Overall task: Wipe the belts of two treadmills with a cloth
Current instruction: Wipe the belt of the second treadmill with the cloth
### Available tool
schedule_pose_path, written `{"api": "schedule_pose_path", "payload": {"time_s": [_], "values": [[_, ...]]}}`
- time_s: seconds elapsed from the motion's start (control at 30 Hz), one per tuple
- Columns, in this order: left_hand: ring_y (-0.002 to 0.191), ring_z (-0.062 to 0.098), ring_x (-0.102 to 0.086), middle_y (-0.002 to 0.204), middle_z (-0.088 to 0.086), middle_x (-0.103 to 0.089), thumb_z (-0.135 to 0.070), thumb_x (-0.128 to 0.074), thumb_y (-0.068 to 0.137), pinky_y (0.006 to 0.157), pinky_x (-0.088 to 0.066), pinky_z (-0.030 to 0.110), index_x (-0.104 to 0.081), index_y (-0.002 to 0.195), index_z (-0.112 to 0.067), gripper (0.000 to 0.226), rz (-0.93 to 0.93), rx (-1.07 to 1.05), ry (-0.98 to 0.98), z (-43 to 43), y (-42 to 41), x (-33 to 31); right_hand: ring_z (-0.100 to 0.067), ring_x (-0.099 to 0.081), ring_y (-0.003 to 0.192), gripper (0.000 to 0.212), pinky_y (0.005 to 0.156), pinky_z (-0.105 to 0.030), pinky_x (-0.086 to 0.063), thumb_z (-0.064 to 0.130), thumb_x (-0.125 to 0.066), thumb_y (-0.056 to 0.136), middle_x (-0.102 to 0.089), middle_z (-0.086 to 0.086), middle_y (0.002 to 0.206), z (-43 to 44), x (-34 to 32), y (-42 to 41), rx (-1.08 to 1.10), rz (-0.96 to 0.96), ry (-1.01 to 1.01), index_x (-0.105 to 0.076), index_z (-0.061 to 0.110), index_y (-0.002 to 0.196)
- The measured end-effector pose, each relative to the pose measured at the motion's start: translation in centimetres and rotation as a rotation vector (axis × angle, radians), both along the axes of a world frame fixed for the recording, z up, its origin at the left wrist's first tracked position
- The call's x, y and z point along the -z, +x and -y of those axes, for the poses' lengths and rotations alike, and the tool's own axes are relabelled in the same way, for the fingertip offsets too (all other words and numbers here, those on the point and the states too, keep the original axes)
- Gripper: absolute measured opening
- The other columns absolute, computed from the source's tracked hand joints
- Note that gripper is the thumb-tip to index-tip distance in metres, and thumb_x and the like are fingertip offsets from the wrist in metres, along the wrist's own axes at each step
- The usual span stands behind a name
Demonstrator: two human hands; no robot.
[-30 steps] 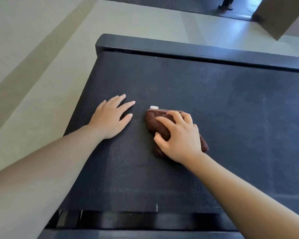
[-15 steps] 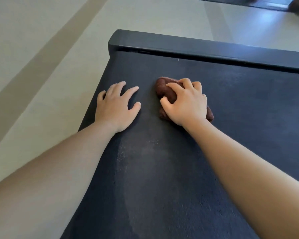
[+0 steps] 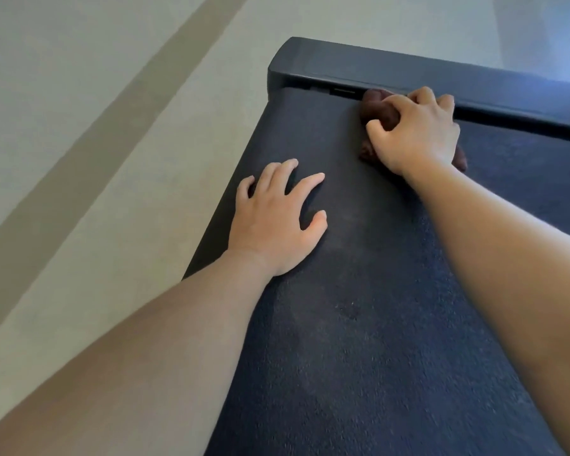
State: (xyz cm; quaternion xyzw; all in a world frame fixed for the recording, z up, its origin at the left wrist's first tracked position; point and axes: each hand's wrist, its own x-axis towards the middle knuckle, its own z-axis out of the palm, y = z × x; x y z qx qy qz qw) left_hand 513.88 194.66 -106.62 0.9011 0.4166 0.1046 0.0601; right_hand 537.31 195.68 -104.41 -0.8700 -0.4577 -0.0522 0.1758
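Note:
A dark textured treadmill belt (image 3: 375, 324) fills the middle and right of the head view. My right hand (image 3: 418, 133) grips a bunched brown cloth (image 3: 377, 106) and presses it on the belt, right against the black end bar (image 3: 425, 74) at the far end. Most of the cloth is hidden under that hand. My left hand (image 3: 277, 218) rests on the belt near its left edge, fingers spread and slightly arched, holding nothing.
Pale floor (image 3: 96, 159) with a darker diagonal stripe (image 3: 79, 179) lies to the left of the treadmill. The belt's left edge (image 3: 218, 218) drops straight to the floor. Bright light falls on the floor beyond the end bar at the top right.
My right hand has pushed the cloth forward along the belt, from mid-belt up to the end bar. My left hand has stayed planted on the belt while my view moved forward.

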Motion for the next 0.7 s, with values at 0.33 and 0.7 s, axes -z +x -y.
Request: {"api": "schedule_pose_path", "payload": {"time_s": [0.33, 0.7], "values": [[0.14, 0.018, -0.017, 0.151, -0.001, -0.025, -0.056, -0.03, 0.086, 0.111, -0.014, 0.048, -0.033, 0.139, -0.041, 0.055, 0.025, 0.011, 0.015, -0.5, -0.1, 0.5, -0.032, -0.035, 0.117, 0.048, 0.084, -0.045, -0.038, 0.054, -0.04, 0.083, -0.045, -0.003, 0.132, 5.7, 0.3, -4.3, -0.059, 0.039, -0.045, -0.052, 0.035, 0.125], [0.144, 0.021, -0.014, 0.156, 0.003, -0.019, -0.041, -0.035, 0.096, 0.116, -0.013, 0.041, -0.03, 0.145, -0.028, 0.051, 0.02, 0.159, -0.111, 1.0, -4.5, -0.7, -0.03, -0.037, 0.116, 0.045, 0.081, -0.045, -0.04, 0.054, -0.044, 0.08, -0.05, 0.001, 0.127, 18.5, 0.8, -15.9, -0.09, 0.049, 0.05, -0.058, 0.034, 0.118]]}}
